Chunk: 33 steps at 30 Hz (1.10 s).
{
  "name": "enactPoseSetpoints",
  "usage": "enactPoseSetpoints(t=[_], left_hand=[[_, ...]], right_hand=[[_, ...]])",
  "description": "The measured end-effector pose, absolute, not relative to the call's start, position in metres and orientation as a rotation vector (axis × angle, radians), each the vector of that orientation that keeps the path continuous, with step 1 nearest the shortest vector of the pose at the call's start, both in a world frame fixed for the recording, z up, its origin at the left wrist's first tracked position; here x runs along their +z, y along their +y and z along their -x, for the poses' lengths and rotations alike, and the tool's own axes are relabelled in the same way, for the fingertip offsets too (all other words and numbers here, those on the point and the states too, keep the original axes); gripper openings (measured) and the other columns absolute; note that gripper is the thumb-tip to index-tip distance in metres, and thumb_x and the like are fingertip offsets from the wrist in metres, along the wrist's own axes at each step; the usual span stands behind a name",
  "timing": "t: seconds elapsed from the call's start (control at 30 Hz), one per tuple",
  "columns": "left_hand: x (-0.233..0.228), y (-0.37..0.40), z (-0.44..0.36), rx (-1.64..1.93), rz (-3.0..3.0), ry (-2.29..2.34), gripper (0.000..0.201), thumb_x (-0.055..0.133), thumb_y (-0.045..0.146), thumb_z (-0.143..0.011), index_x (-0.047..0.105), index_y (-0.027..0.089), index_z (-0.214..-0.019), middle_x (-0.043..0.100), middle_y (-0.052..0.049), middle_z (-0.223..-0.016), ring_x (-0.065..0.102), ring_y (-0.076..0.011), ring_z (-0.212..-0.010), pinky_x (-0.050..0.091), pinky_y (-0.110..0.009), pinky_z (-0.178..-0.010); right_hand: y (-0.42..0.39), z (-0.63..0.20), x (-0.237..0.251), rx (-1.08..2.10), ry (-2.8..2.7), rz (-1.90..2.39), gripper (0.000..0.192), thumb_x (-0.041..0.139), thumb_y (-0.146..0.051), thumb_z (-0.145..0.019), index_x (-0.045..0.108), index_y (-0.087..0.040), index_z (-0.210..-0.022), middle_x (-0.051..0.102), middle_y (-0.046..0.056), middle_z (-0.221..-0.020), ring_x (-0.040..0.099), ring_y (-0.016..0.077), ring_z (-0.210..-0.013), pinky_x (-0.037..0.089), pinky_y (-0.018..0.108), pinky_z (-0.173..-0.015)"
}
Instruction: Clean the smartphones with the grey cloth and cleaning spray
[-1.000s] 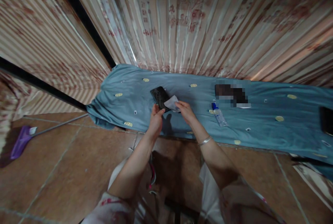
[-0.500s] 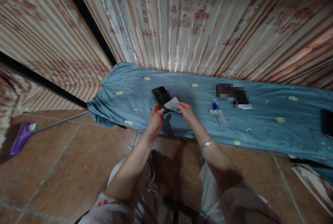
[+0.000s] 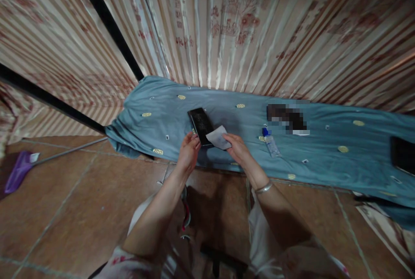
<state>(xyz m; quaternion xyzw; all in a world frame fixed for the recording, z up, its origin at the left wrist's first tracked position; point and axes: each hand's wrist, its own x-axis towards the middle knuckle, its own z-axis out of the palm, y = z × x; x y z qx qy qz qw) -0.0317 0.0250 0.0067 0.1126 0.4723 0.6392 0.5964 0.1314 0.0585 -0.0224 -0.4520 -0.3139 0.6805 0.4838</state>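
Note:
A black phone (image 3: pixel 200 125) with a cracked-looking screen is held over the blue patterned cloth (image 3: pixel 311 158). My left hand (image 3: pixel 188 153) grips the phone by its near end. My right hand (image 3: pixel 238 149) pinches a small white wipe (image 3: pixel 218 137) that rests against the phone's lower right corner. A silver bangle sits on my right wrist.
A small clear bottle with a blue cap (image 3: pixel 269 141) lies on the cloth to the right. A dark flat object (image 3: pixel 402 155) lies at the cloth's far right. Striped curtains (image 3: pixel 227 28) hang behind. A purple broom (image 3: pixel 19 170) lies on the brown tiled floor at left.
Both hands have dropped slightly toward me with the phone and wipe. The wipe lies flatter and more spread over the phone's lower corner.

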Motion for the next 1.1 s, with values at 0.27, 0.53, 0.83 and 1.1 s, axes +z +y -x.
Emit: enactPoseSetpoints(t=[0.27,0.53,0.83,1.1], left_hand=[[-0.003,0.032,0.033,1.419,-0.34,1.003,0.006,0.065,0.023,-0.083,0.065,0.016,-0.084,0.071,-0.003,-0.079,0.067,-0.0144,-0.082,0.049,-0.027,-0.084],[-0.007,0.046,0.023,1.362,-0.124,1.064,0.015,0.058,0.029,-0.092,0.067,0.017,-0.089,0.072,-0.003,-0.075,0.067,-0.0149,-0.074,0.054,-0.025,-0.073],[0.009,0.041,0.016,1.193,-0.143,0.925,0.046,0.043,0.046,-0.097,0.067,0.014,-0.119,0.076,-0.011,-0.091,0.072,-0.0243,-0.084,0.058,-0.037,-0.077],[0.027,0.029,0.006,1.149,-0.152,0.844,0.054,0.034,0.047,-0.1,0.061,0.01,-0.129,0.075,-0.014,-0.098,0.071,-0.0243,-0.09,0.057,-0.041,-0.086]], right_hand=[[0.052,-0.145,-0.012,1.783,-0.604,1.01,0.011,0.076,-0.027,-0.069,0.074,-0.019,-0.077,0.078,0.003,-0.081,0.072,0.0192,-0.08,0.056,0.032,-0.081],[0.042,-0.149,-0.01,1.861,-0.556,0.98,0.01,0.073,-0.025,-0.074,0.074,-0.019,-0.081,0.079,0.004,-0.084,0.073,0.0196,-0.086,0.056,0.033,-0.087],[0.027,-0.153,-0.002,1.927,-0.63,0.923,0.014,0.074,-0.029,-0.072,0.074,-0.019,-0.081,0.078,0.003,-0.083,0.072,0.0204,-0.088,0.057,0.033,-0.084],[0.022,-0.189,0.017,1.673,-0.696,1.028,0.013,0.08,-0.03,-0.07,0.076,-0.021,-0.078,0.078,0.002,-0.085,0.071,0.0174,-0.083,0.056,0.029,-0.08]])
